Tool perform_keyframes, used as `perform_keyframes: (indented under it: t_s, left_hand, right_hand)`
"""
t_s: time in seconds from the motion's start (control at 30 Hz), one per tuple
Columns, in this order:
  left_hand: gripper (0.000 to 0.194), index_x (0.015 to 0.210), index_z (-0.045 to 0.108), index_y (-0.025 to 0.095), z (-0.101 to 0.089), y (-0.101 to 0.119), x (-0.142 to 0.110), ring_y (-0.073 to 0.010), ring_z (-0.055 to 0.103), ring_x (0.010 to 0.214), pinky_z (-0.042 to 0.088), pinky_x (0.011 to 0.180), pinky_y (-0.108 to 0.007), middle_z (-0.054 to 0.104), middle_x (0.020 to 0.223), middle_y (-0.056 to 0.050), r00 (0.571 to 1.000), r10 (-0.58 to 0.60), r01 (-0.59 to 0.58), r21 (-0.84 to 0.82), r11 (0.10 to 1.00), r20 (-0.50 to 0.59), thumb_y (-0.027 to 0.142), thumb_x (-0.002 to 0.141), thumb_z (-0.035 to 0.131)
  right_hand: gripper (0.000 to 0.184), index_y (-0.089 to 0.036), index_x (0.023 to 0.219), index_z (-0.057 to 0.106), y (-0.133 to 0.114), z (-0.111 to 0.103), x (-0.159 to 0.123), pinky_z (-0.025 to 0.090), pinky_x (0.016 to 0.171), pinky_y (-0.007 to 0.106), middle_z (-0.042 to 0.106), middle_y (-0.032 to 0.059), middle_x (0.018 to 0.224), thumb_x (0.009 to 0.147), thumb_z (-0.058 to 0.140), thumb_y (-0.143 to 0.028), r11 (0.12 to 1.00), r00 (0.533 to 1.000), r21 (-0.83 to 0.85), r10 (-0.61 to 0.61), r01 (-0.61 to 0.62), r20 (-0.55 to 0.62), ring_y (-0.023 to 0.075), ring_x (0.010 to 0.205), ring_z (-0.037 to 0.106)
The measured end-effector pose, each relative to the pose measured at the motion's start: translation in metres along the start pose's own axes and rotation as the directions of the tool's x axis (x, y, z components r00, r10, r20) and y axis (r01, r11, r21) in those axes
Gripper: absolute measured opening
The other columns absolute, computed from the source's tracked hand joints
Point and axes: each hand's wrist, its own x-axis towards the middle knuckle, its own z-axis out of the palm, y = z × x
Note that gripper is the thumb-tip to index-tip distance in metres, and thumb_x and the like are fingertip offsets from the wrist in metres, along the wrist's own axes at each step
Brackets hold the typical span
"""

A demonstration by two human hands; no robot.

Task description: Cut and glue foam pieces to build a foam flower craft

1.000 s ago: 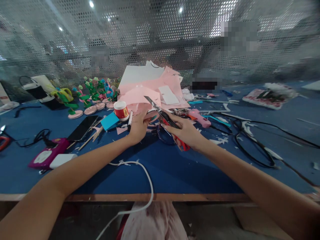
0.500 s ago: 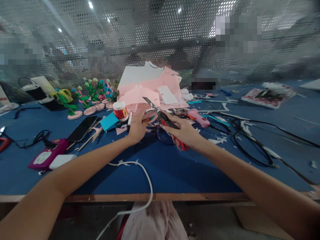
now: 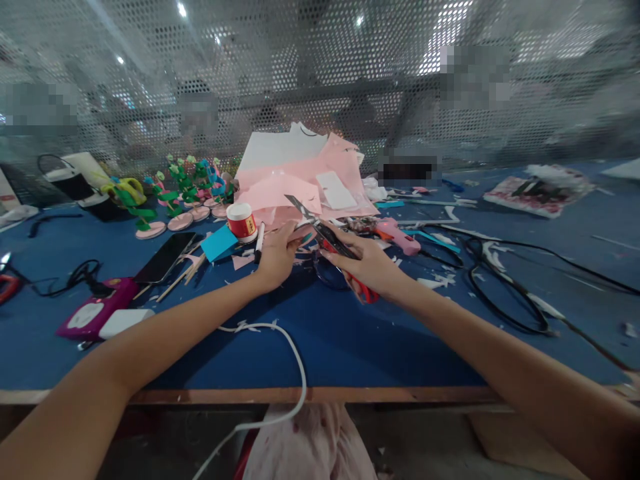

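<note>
My right hand is wrapped round a pair of scissors with red and black handles. The open blades point up and to the left, away from me. Just left of them, my left hand pinches a small piece of pink paper against the lower blade. Fingers and scissors hide part of this piece. Behind both hands lie large pink paper sheets. A red and white jar and a marker stand and lie beside my left hand.
A pink glue gun lies right of my right hand, its black cord looping further right. Left are paper flowers on pink round bases, a phone and a purple power strip. A white cable crosses the front edge.
My left fingers have shifted slightly on the pink paper, which now shows less of its surface beside the blades. The scissors are almost unmoved.
</note>
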Motion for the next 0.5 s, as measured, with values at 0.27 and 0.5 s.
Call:
perform_keyframes:
  t_s: [0.27, 0.5]
  left_hand:
    - [0.013, 0.076, 0.051, 0.017, 0.0021, -0.0026, 0.0008, -0.0150, 0.050, 0.068, 0.041, 0.067, -0.028, 0.054, 0.069, 0.000, 0.999, -0.015, 0.013, -0.050, 0.999, -0.051, 0.005, 0.073, 0.049]
    - [0.012, 0.073, 0.048, 0.018, 0.0013, -0.0019, -0.0004, -0.0148, 0.048, 0.065, 0.040, 0.066, -0.028, 0.050, 0.066, 0.000, 0.999, -0.007, 0.006, -0.024, 1.000, -0.034, 0.006, 0.073, 0.048]
  right_hand:
    - [0.066, -0.021, 0.140, 0.037, -0.0011, 0.0013, 0.0022, 0.041, 0.032, 0.019, 0.049, -0.0076, 0.044, 0.077, 0.059, -0.029, 1.000, 1.000, -0.014, 0.001, -0.001, -0.005, 0.0078, 0.032, 0.045]
    - [0.065, -0.022, 0.140, 0.036, -0.0041, 0.0020, -0.0005, 0.039, 0.029, 0.018, 0.046, -0.0087, 0.042, 0.079, 0.057, -0.029, 0.999, 0.999, 0.011, 0.033, -0.033, 0.009, 0.0078, 0.030, 0.044]
